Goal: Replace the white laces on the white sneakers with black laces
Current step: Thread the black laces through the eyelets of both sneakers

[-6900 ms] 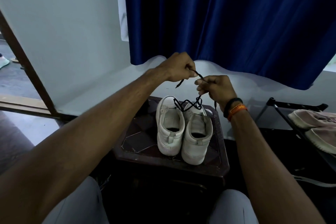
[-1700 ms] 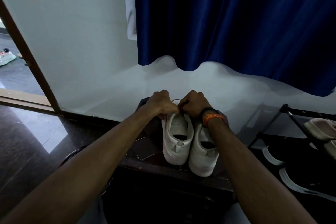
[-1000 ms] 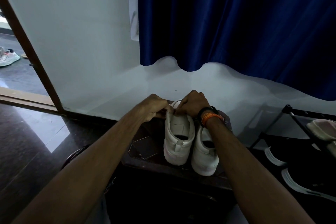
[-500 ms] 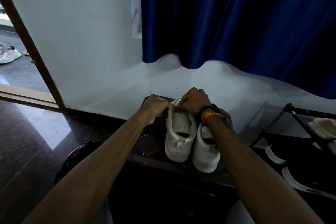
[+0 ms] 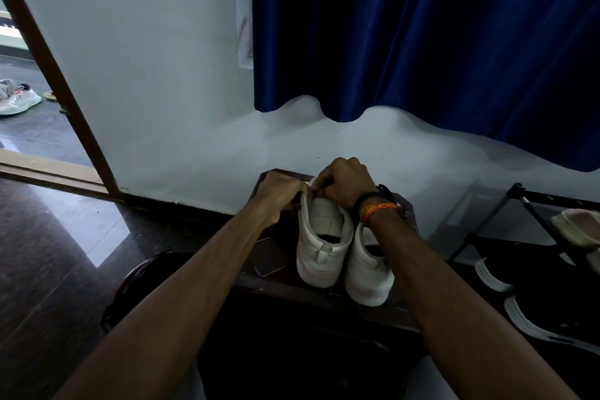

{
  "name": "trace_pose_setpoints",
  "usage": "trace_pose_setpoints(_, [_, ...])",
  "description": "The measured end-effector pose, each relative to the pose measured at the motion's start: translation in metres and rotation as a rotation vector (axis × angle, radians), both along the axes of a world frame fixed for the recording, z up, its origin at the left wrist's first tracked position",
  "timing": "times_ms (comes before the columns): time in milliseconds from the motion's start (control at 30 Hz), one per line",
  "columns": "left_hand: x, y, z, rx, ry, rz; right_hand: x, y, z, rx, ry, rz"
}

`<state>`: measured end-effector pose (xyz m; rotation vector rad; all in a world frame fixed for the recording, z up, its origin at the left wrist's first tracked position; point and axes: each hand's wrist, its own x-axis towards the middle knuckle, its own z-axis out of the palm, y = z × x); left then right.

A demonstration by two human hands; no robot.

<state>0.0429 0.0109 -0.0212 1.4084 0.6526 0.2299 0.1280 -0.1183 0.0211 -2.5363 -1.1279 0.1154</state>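
Note:
Two white sneakers stand side by side, heels toward me, on a dark stool (image 5: 269,265). The left sneaker (image 5: 321,243) has its tongue raised. The right sneaker (image 5: 368,273) lies partly under my right forearm. My left hand (image 5: 279,193) is curled at the left sneaker's upper left edge. My right hand (image 5: 345,183), with a black and orange wristband, is curled over the front of the same shoe. Both hands' fingers meet at the lacing area, which they hide. No lace is visible, so I cannot tell what the fingers pinch.
A blue curtain (image 5: 422,32) hangs on the white wall behind the stool. A black shoe rack (image 5: 535,211) with pale shoes stands at the right. An open doorway (image 5: 19,101) with a sneaker outside lies at the far left. The floor is dark and glossy.
Earlier both hands held a black lace up above the right sneaker. Since then they came down onto the left sneaker's front, and in the last second they barely moved.

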Motion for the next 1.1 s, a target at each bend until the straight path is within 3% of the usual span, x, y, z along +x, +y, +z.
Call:
trace_pose_setpoints(300, [0.000,-0.001,0.000,-0.019,-0.003,-0.017,-0.001,-0.004,-0.001,0.144,0.127,-0.063])
trace_pose_setpoints(733, [-0.004,0.006,0.004,0.102,0.009,-0.170,0.002,-0.003,-0.004,0.131,0.052,-0.059])
trace_pose_setpoints(933, [-0.001,0.011,0.000,0.333,-0.003,-0.223,0.004,-0.002,-0.005,0.116,0.016,-0.046])
trace_pose_setpoints(1100, [0.001,0.009,0.007,0.639,-0.008,-0.270,0.007,-0.002,-0.007,0.110,0.003,-0.026])
